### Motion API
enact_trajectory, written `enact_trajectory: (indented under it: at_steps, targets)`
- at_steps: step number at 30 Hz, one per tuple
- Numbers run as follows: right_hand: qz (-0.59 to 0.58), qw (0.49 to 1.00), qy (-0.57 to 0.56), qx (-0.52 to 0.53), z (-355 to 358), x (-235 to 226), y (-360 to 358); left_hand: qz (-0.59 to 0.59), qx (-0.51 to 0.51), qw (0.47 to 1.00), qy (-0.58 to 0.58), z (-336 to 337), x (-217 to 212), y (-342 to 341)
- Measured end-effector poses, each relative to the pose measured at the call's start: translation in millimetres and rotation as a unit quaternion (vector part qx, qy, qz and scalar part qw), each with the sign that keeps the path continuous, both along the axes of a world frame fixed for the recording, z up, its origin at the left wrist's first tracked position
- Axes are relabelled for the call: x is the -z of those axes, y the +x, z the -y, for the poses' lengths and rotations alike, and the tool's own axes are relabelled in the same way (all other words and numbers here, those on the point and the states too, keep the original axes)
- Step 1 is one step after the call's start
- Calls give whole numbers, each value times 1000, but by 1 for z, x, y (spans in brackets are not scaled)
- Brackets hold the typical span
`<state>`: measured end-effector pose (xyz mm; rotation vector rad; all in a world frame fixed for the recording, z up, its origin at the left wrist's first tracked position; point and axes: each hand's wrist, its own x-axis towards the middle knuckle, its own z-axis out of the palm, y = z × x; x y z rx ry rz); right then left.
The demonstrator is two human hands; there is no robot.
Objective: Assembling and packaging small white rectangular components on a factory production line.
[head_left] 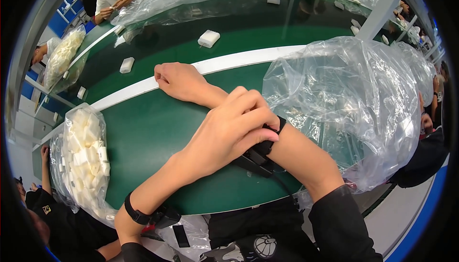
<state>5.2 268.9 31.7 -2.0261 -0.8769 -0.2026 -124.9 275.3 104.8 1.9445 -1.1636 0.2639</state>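
Above the green work surface [148, 133] my forearms cross. My left hand [227, 128] is closed on a black strapped device [258, 159] worn on my right forearm, its thumb and fingers at the strap. From that device a dark cable runs toward my body. My right hand [179, 80] reaches past the left one to the white rail, with its fingers curled in and no object visible in them. A similar black strap [136, 209] with a device circles my left wrist.
A clear bag of white plastic pieces [86, 152] stands at the left; a large, crumpled clear bag [334, 104] fills the right. Beyond the white rail [253, 58], white blocks [209, 38] lie on the dark green belt [167, 44]. Other people work around.
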Motion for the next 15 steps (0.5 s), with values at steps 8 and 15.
enact_trajectory:
  at_steps: [8, 15]
  targets:
    - [44, 999, 11, 2, -1, 1, 1, -121, -25, 992, 3, 11, 5, 7]
    - [81, 997, 0, 13, -4, 3, 0, -68, -28, 993, 90, 4, 1, 1]
